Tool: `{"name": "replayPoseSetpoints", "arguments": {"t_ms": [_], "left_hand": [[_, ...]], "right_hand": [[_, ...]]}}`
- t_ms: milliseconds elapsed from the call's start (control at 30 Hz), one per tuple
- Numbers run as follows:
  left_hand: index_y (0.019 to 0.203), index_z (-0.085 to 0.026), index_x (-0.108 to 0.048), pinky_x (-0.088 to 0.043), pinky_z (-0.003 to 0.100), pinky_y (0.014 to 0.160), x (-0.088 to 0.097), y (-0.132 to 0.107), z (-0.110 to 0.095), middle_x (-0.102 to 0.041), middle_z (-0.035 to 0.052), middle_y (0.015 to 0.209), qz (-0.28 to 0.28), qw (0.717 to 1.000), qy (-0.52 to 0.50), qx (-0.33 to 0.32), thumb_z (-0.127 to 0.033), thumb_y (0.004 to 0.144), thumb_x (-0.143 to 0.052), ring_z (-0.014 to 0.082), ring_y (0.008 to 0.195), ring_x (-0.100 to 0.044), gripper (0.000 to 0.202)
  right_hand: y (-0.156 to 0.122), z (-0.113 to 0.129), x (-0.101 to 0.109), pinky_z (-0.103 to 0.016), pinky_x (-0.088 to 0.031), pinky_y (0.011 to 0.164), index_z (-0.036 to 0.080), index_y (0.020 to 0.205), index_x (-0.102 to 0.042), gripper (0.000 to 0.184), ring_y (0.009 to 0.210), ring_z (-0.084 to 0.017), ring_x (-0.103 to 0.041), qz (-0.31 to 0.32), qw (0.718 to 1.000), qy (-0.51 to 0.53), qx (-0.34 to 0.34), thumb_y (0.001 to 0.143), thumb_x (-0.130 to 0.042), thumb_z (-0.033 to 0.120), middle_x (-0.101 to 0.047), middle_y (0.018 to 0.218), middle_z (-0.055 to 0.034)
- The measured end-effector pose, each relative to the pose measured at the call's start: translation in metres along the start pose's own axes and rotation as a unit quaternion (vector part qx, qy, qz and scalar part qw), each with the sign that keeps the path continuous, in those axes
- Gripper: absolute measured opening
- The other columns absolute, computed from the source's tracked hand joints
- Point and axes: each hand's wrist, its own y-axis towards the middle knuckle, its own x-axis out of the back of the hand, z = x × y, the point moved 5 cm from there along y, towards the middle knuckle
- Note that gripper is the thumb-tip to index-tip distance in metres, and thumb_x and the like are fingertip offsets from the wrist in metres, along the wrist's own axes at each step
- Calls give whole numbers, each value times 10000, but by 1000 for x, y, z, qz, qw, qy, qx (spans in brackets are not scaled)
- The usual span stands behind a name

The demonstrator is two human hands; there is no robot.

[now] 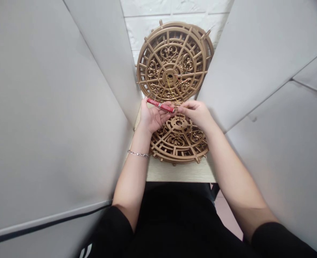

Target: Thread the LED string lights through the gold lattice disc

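Red tube (161,105) crosses the loosely open left hand (155,119) (right hand (197,111) pinched beside, contents unclear).

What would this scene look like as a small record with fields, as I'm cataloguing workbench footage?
Left hand: left hand, palm up, red tube lying across it
Right hand: right hand, fingertips together near the tube's right end; what they pinch is too small to tell
Farther disc: gold openwork disc, more discs visible beneath
Nearer disc: second gold disc, partly behind the hands
Wire: yellow wire at the farther disc's hub
Surface: pale tabletop
Wrist: silver bracelet on the left
Sides: plain grey panels
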Motion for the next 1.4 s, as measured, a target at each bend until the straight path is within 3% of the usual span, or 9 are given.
{"name": "replayPoseSetpoints", "arguments": {"t_ms": [333,533,900,1067,1267,1400], "left_hand": [[1202,-22,-491,-532,235,639,4,1,-2,-646,151,1004,-26,997,79,-1,-626,809,-72,203,954,-610,834],[1188,-31,-501,-527,221,594,3,1,-2,-664,133,944,-8,996,84,-4,-641,801,-65,184,886,-631,843],[1165,-50,-529,-524,225,588,4,1,-3,-657,129,994,-11,994,106,1,-648,791,-35,182,875,-635,861],[1111,-62,-570,-510,218,543,2,2,-1,-675,120,922,28,996,85,12,-659,779,-43,170,798,-647,862],[1066,-72,-595,-493,219,500,3,1,0,-686,105,853,8,992,124,10,-647,776,-29,160,725,-647,858],[1097,-71,-581,-487,216,499,3,1,2,-683,113,886,2,989,143,21,-644,772,1,173,784,-645,879]], "right_hand": [[1,-4,-1,-238,-343,537,153,694,-667,201,568,-82,-445,10,998,-54,15,636,-663,346,-552,628,7],[0,3,1,-246,-342,577,168,691,-685,126,610,-85,-443,-1,994,-93,52,643,-665,283,-529,653,8],[1,-1,0,-238,-297,531,149,682,-664,138,544,-66,-367,-14,994,-103,45,640,-664,281,-455,596,30],[1,-1,1,-233,-278,522,149,678,-651,142,544,-65,-359,-23,993,-111,35,630,-672,282,-427,584,37],[0,-6,-3,-217,-196,459,156,701,-603,187,462,-47,-267,16,997,-76,-6,631,-669,317,-331,484,76],[1,-8,-4,-207,-207,454,160,697,-578,196,461,-44,-277,23,998,-53,-13,617,-677,309,-375,493,73]]}}
